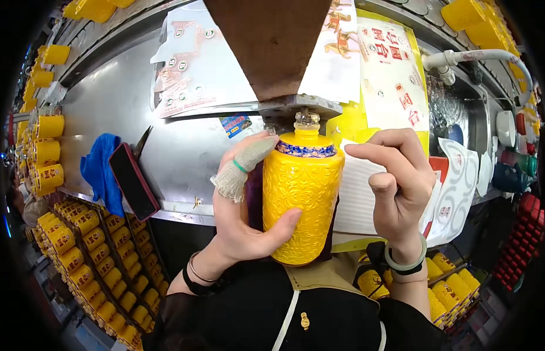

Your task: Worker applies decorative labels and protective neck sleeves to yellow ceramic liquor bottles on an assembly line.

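The yellow bottle [303, 202] is in front of the person, with its clear neck [307, 121] near the brown metal post [272, 52]. The left hand [240, 213] is clamped on the bottle's left side, thumb on the front. A cloth cap [244, 167] sits on one finger. The right hand [404, 184] has its pointing finger and thumb apart. The fingertip is by the blue band [307, 151]; I can't tell if they touch.
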{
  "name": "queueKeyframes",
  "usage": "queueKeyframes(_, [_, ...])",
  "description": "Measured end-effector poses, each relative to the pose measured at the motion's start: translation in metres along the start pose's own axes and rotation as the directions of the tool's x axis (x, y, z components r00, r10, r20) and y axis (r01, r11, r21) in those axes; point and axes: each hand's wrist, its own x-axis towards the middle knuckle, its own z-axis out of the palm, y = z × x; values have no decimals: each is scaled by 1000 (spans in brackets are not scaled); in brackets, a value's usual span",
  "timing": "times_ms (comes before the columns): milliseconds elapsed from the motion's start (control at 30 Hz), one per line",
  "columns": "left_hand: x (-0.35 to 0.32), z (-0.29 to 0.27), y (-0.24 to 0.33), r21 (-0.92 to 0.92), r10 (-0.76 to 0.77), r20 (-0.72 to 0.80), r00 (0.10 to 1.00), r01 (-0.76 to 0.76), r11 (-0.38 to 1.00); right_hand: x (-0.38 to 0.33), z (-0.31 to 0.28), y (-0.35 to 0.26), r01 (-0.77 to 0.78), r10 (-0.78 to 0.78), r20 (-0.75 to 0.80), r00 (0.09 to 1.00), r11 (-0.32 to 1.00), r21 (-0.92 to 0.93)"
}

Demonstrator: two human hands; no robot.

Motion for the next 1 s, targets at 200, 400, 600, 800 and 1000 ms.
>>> queueKeyframes(200, [8,-1,16,317,154,64,986,-166,934,-5,12,6,53,-57,31,998,991,123])
queueKeyframes(400, [14,3,18,324,168,53,984,-176,930,-7,17,8,63,-72,60,996,989,131])
queueKeyframes(600, [15,2,23,355,153,80,985,-172,919,-8,18,7,47,-57,65,996,989,138])
queueKeyframes(800, [13,5,23,371,146,70,987,-162,914,-8,18,9,60,-69,60,996,988,144])
queueKeyframes(1000, [14,3,24,387,144,93,985,-169,906,-8,18,9,49,-60,63,996,985,167])
